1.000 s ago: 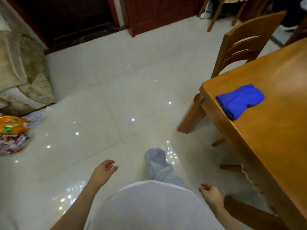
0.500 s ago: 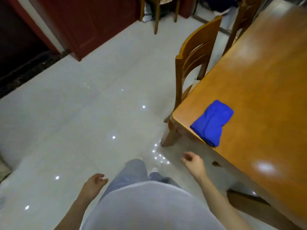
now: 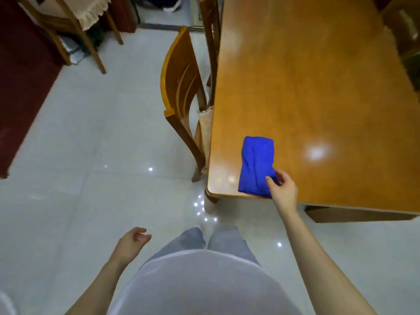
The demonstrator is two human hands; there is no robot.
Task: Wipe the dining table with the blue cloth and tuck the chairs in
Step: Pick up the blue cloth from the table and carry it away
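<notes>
A folded blue cloth (image 3: 255, 164) lies flat on the near left corner of the wooden dining table (image 3: 318, 87). My right hand (image 3: 284, 189) reaches over the table's near edge, and its thumb and fingers close on the cloth's near right corner. Low on my left side my left hand (image 3: 133, 241) hangs over the floor, fingers loosely curled and holding nothing. A wooden chair (image 3: 179, 87) stands at the table's left side with its seat partly under the top. A second chair (image 3: 210, 30) stands behind it along the same side.
Part of another chair (image 3: 354, 213) shows under the table's near end. A separate wooden chair with a fringed cloth (image 3: 75, 26) stands at the far left by dark red furniture (image 3: 22, 87). Glossy white tile floor (image 3: 91, 155) spreads to my left.
I have turned toward the table and come closer. My right hand rose from beside my hip to the blue cloth's near corner. My left hand stayed low.
</notes>
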